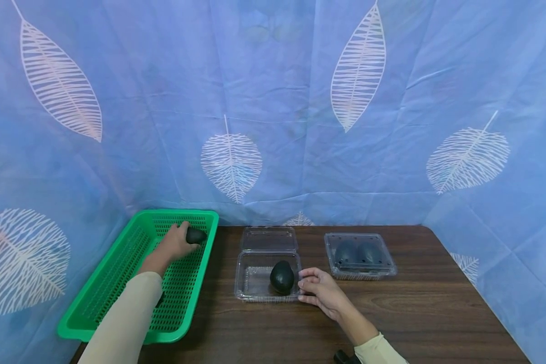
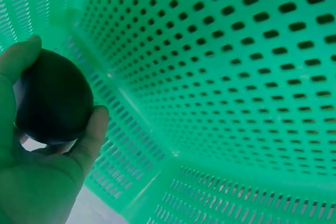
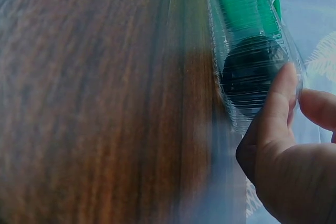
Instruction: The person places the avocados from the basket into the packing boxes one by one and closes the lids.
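In the head view my left hand [image 1: 175,242] reaches inside the green basket [image 1: 214,242] and holds a dark avocado [image 1: 195,235]. The left wrist view shows thumb and fingers curled round this avocado [image 2: 55,98], beside the basket's slotted wall. My right hand [image 1: 320,290] pinches the right rim of an open clear plastic clamshell box [image 1: 255,290], its lid folded back toward the curtain. One avocado [image 1: 282,277] lies in the right half of that box. Through the ribbed side, the right wrist view shows the same avocado [image 3: 252,66] close to my fingertips.
A closed clamshell box [image 1: 361,255] with two avocados stands at the right on the brown wooden table [image 1: 418,293]. Another dark thing [image 1: 159,299] in the basket is mostly hidden by my left sleeve. A blue leaf-patterned curtain [image 1: 273,101] hangs behind the table.
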Demonstrator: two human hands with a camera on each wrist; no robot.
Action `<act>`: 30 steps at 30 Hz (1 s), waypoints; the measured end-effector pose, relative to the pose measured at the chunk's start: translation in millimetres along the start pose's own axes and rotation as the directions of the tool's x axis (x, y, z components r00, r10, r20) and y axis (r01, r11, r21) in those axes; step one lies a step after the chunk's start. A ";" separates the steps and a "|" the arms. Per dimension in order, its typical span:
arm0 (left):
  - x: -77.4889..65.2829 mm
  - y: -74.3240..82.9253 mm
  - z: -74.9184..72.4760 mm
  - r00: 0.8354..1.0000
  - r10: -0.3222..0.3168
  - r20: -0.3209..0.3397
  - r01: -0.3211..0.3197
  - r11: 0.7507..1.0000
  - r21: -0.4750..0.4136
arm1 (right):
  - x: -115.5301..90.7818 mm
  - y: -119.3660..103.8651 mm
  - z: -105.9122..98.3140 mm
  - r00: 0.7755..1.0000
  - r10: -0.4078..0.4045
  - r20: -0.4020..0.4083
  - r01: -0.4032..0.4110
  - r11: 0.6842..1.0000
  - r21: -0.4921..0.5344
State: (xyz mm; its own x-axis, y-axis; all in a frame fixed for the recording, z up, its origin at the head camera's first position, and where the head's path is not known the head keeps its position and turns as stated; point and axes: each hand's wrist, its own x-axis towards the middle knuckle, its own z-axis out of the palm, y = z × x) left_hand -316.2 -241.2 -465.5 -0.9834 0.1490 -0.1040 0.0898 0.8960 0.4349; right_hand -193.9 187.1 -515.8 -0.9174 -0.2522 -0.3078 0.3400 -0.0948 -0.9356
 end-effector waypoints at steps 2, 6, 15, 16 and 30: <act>-1.9 1.3 -4.0 1.000 -0.001 -0.014 0.001 1.000 -0.008 | 0.4 0.1 0.0 1.000 0.001 0.004 -0.001 1.000 0.002; -6.7 3.6 -14.3 0.999 -0.004 -0.034 0.003 1.000 -0.026 | 0.7 0.8 0.6 1.000 -0.001 0.006 0.001 1.000 0.004; -17.6 15.5 -40.4 0.998 -0.008 -0.060 0.003 0.997 -0.083 | -0.1 1.5 1.1 1.000 -0.010 -0.002 0.010 1.000 0.007; -18.6 16.8 -42.1 0.998 -0.007 -0.062 0.001 0.996 -0.087 | -0.1 1.4 0.8 1.000 -0.010 -0.003 0.010 1.000 0.006; -29.2 43.7 -54.2 0.993 0.046 -0.111 -0.064 0.984 -0.165 | -1.5 1.8 0.4 1.000 0.008 -0.016 -0.008 1.000 0.004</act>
State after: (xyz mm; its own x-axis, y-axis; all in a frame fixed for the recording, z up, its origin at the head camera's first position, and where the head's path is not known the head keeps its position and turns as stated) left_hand -292.2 -229.0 -395.0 -0.9896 0.1430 0.0160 0.1255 0.8034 0.5821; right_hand -191.9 186.9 -517.0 -0.9180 -0.2371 -0.3178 0.3479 -0.0972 -0.9325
